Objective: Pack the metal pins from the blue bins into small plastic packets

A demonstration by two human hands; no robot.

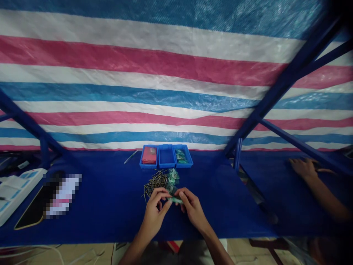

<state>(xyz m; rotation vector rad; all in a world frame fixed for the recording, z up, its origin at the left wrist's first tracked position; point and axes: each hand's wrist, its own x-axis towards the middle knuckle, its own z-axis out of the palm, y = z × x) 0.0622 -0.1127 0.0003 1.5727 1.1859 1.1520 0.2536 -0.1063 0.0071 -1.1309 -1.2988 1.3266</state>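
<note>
My left hand (154,210) and my right hand (193,209) meet low in the middle of the head view. Between their fingertips they pinch a small green plastic packet (176,200), one hand at each end. What the packet contains is too small to make out. Just beyond my left hand lies a heap of thin dark and brass-coloured metal rods (156,181), perhaps bits or pins. Beside the heap, past my fingers, are a few clear greenish plastic bags (173,176), partly hidden by my hands.
Three joined blue trays stand behind the heap: the left tray (141,162) holds red packets (149,155), the right one green bags (181,156). A pen (131,156), phone (34,206) and white power strip (20,191) lie leftward. Another person's hand (303,167) rests beyond the blue frame (264,106).
</note>
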